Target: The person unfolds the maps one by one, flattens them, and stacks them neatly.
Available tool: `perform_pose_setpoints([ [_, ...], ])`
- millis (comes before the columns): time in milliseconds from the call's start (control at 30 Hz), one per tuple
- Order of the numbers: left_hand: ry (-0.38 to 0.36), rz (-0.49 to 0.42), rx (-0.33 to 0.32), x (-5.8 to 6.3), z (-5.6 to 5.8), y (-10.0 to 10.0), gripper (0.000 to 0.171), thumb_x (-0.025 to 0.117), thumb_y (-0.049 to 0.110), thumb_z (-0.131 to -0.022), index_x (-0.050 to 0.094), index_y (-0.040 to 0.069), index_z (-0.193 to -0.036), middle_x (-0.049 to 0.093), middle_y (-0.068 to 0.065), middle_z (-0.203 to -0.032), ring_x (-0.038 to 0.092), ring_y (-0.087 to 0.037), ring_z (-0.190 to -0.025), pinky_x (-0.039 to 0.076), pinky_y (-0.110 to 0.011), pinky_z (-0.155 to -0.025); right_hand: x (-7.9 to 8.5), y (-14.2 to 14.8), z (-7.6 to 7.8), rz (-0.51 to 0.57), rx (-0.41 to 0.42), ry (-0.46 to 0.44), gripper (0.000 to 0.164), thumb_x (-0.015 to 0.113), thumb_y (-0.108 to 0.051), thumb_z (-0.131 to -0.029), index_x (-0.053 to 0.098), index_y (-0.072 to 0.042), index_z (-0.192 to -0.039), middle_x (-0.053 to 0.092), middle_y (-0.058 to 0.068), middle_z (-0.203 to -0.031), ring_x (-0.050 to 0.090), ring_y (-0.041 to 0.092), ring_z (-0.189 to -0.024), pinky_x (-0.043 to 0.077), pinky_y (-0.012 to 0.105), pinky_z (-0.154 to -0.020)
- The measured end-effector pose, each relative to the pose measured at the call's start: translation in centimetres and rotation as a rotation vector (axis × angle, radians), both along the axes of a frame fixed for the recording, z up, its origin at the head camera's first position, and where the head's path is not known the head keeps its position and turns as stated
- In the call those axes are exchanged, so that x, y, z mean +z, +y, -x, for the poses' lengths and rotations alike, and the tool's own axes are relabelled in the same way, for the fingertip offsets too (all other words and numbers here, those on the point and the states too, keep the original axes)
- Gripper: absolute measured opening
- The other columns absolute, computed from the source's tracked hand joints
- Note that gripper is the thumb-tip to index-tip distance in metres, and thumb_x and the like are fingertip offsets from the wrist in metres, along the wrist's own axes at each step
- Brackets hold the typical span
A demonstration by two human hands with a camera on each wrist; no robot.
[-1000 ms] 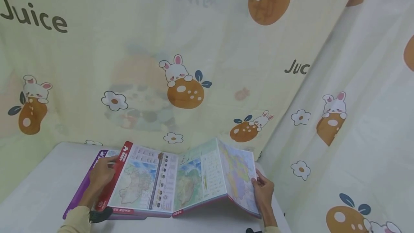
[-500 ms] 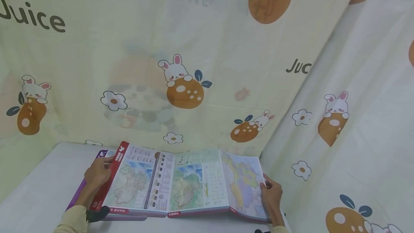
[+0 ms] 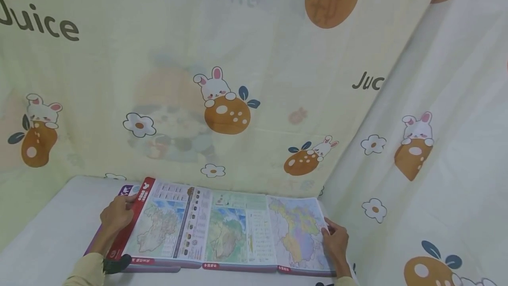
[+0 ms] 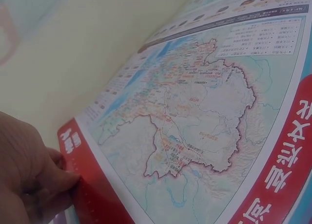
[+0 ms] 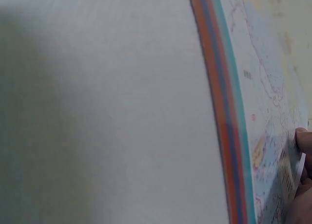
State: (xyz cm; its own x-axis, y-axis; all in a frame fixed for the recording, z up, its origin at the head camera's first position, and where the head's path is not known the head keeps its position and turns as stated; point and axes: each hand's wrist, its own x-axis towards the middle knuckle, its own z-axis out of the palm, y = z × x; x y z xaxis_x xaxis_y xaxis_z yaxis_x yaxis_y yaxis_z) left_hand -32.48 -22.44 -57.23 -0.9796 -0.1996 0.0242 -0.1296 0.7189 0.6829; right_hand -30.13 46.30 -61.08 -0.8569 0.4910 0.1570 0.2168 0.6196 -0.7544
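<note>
A fold-out map point(image 3: 238, 226) with a red left border lies spread in three printed panels, two map panels beside a colourful one at the right. At its red border, my left hand point(image 3: 116, 214) pinches the edge; the left wrist view shows the thumb point(image 4: 61, 179) against the red strip. My right hand point(image 3: 336, 239) holds the right edge of the last panel, its thumb on the printed side. Under the map's left side, a purple-edged folder or map point(image 3: 96, 236) sticks out. In the right wrist view, layered coloured sheet edges point(image 5: 226, 121) show along the map's near side.
The white tabletop point(image 3: 51, 228) extends left and in front of the map. A pale curtain point(image 3: 254, 56) with printed rabbits and fruit hangs right behind the table, and another curtain point(image 3: 456, 78) closes off the right side. Both wrists wear dark camera straps point(image 3: 116, 265).
The right panel, raised in a peaked fold a second ago, has flattened as my right hand moved right and down. My left hand has shifted slightly left, keeping its grip on the red border.
</note>
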Motion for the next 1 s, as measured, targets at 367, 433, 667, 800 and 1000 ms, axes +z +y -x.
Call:
perform_pose_setpoints([
  [367, -0.048, 0.006, -0.028, -0.3, 0.1, -0.1, 0.058, 0.066, 0.006, -0.098, 0.051, -0.014, -0.15, 0.068, -0.042, -0.124, 0.071, -0.043, -0.089, 0.05, -0.049, -0.076, -0.8, 0.0, 0.4, -0.036, -0.006, 0.029, 0.038, 0.065, 0.002, -0.1, 0.068, 0.01, -0.138, 0.074, 0.033, -0.115, 0.067, 0.03, -0.088, 0.045, 0.021, -0.066],
  [433, -0.052, -0.001, -0.029, -0.3, 0.0, -0.1, 0.058, 0.066, 0.006, -0.099, 0.051, -0.015, -0.15, 0.068, -0.042, -0.123, 0.071, -0.042, -0.087, 0.052, -0.049, -0.075, -0.7, -0.2, 0.4, -0.031, -0.03, 0.017, 0.037, 0.067, 0.003, -0.099, 0.07, 0.01, -0.135, 0.074, 0.033, -0.115, 0.067, 0.031, -0.088, 0.048, 0.027, -0.068],
  [667, -0.033, 0.032, -0.038, -0.4, -0.1, 0.1, 0.058, 0.067, 0.004, -0.097, 0.053, -0.015, -0.149, 0.07, -0.038, -0.116, 0.069, -0.04, -0.087, 0.053, -0.051, -0.077, -0.8, -0.6, 0.8, -0.015, -0.083, -0.01, 0.036, 0.068, 0.004, -0.098, 0.069, 0.011, -0.134, 0.072, 0.037, -0.129, 0.07, 0.051, -0.116, 0.054, 0.062, -0.101],
  [800, 0.023, 0.074, -0.027, -1.0, 0.1, 0.3, 0.056, 0.067, 0.003, -0.094, 0.056, -0.014, -0.147, 0.071, -0.038, -0.118, 0.069, -0.039, -0.087, 0.053, -0.05, -0.076, -1.0, -0.5, 0.8, -0.032, -0.092, 0.034, 0.036, 0.068, 0.004, -0.097, 0.07, 0.012, -0.132, 0.07, 0.039, -0.129, 0.068, 0.056, -0.12, 0.053, 0.067, -0.104],
  [1000, 0.098, 0.119, -0.007, -1.9, 0.2, 0.5, 0.056, 0.067, -0.001, -0.091, 0.058, -0.013, -0.145, 0.071, -0.04, -0.124, 0.065, -0.034, -0.08, 0.05, -0.04, -0.064, -1.0, -0.5, 0.7, -0.019, -0.141, 0.077, 0.039, 0.072, 0.005, -0.093, 0.068, 0.014, -0.131, 0.07, 0.04, -0.128, 0.068, 0.057, -0.119, 0.055, 0.066, -0.102],
])
